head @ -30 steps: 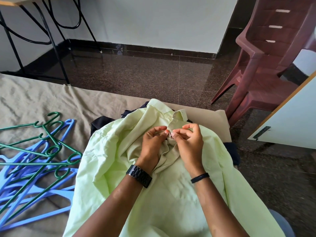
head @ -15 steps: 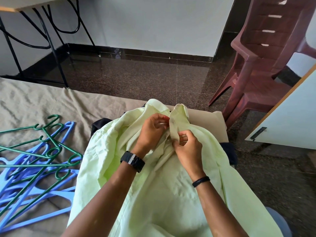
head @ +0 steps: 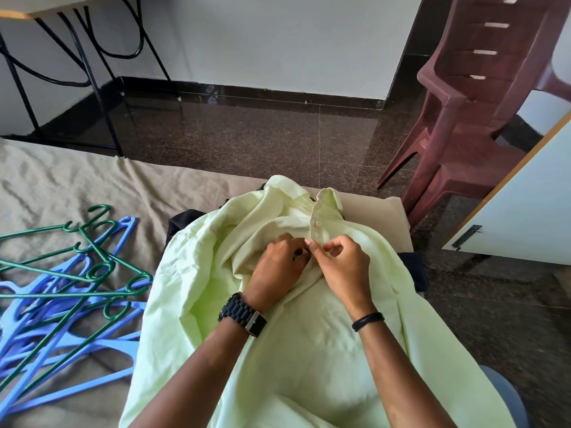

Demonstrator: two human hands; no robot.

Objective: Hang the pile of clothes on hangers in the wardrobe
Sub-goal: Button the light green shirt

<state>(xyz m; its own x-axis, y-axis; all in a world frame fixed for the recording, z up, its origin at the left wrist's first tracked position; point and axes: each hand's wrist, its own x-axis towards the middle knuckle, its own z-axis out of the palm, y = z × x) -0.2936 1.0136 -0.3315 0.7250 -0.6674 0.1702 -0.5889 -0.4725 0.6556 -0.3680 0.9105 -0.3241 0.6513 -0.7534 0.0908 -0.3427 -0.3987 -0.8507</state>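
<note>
Both hands meet at the front placket of a pale green shirt point(head: 309, 350) spread over the pile on the bed: left hand point(head: 275, 273) and right hand point(head: 343, 267) each pinch its fabric just below a button point(head: 317, 223); blue and green hangers point(head: 61, 298) lie nearby

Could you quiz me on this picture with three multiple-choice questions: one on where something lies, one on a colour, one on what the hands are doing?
1. Where do the plastic hangers lie?
A. on the chair
B. on the bed sheet, left of the shirt
C. on the floor

2. What colour is the shirt being handled?
A. pale green
B. red
C. black

3. What are both hands doing?
A. resting flat
B. lifting a hanger
C. pinching the shirt's front

Answers: 1 B, the blue and green plastic hangers lie on the crumpled tan bed sheet. 2 A, the pale green collared shirt. 3 C, the left hand and right hand pinch the front below the collar.
</note>
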